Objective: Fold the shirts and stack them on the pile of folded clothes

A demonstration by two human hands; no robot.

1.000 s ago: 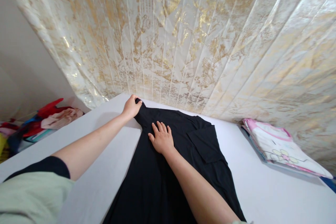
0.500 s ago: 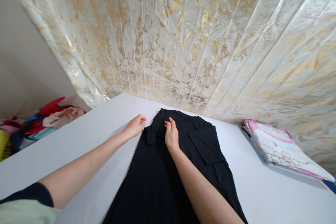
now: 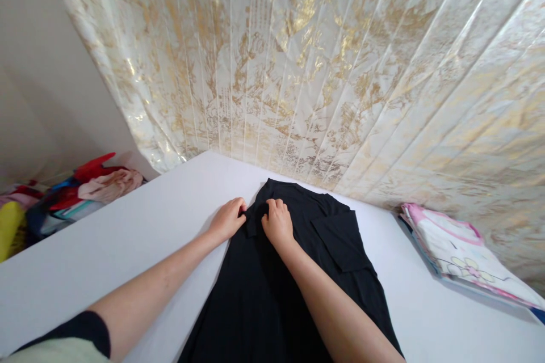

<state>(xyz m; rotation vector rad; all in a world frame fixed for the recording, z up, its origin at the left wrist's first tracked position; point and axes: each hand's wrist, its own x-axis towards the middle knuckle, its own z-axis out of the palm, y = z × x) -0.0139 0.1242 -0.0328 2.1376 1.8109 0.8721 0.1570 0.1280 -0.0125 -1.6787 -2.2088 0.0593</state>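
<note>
A black short-sleeved shirt (image 3: 255,300) lies spread on a white surface (image 3: 170,227), collar end away from me; its near end runs out of view. One sleeve (image 3: 343,238) is folded inward on the right side of the shirt. At the left edge, my left hand (image 3: 230,218) pinches the fabric beside the other sleeve, which is also turned inward. My right hand (image 3: 279,224) rests on the upper part of the shirt, its fingers curled down onto the cloth near that left sleeve. The fingertips of the right hand are partly hidden.
Folded clothes (image 3: 464,255), with a white and pink flowered one on top, lie at the right. A heap of colourful clothes (image 3: 85,193) sits beyond the left edge of the surface. A white and gold curtain (image 3: 298,68) hangs along the far edge.
My left hand has moved right onto the shirt's edge and closed on it. My right hand has lowered and its fingers have curled onto the cloth. The view has shifted slightly.
</note>
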